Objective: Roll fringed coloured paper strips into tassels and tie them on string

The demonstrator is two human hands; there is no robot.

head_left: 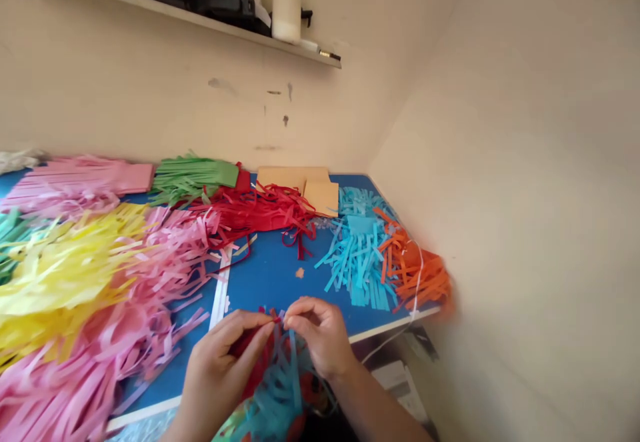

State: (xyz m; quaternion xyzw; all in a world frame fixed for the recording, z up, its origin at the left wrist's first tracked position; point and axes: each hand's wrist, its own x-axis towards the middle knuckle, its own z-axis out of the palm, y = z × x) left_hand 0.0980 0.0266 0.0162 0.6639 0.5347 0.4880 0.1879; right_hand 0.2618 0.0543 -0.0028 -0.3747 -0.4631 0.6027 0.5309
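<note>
My left hand is closed in a pinch on the top of a red paper tassel over the near table edge. Close beside it, thumb and forefinger of my right hand are pressed together; what lies between them is too small to make out, with a bit of lilac paper at the tips. Light blue paper fringe hangs below and between both hands, with some green and orange under it. My fingers partly hide the tassel tops.
The blue table carries fringed paper in yellow, pink, green, red, light blue and orange. A white string crosses the right edge. Above is a shelf with a white bottle.
</note>
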